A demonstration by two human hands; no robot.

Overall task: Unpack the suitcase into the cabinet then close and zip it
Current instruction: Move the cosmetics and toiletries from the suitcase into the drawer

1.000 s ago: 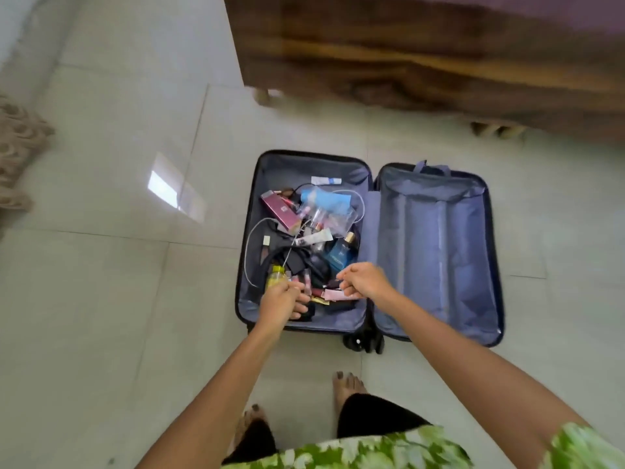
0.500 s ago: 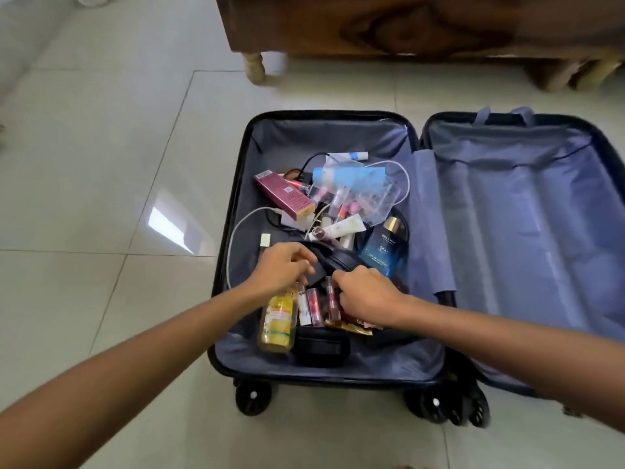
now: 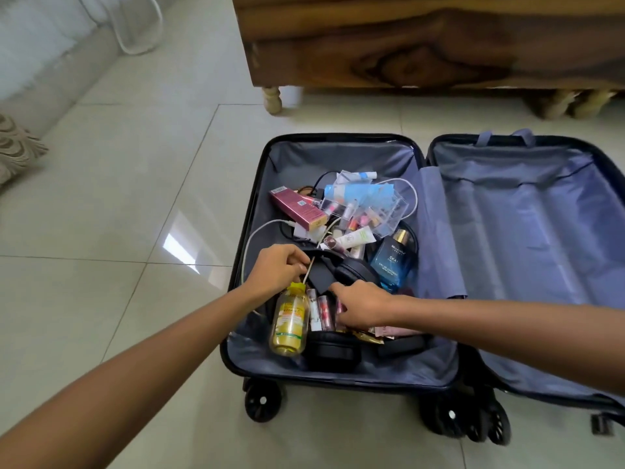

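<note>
Since a moment before, the right hand (image 3: 363, 308) had spread flat over the small tubes (image 3: 320, 309); its fingers lay loose, gripping nothing. The left hand (image 3: 277, 270) pinched a thin stick (image 3: 71, 273) beside the yellow bottle (image 3: 290, 321). The suitcase (image 3: 341, 380) lay open on the floor.

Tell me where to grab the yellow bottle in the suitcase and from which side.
Grip the yellow bottle around its body, coming from above on its left. It lies on its side, cap pointing away, lipsticks crowd its right, and the left hand hovers by its cap.
</note>
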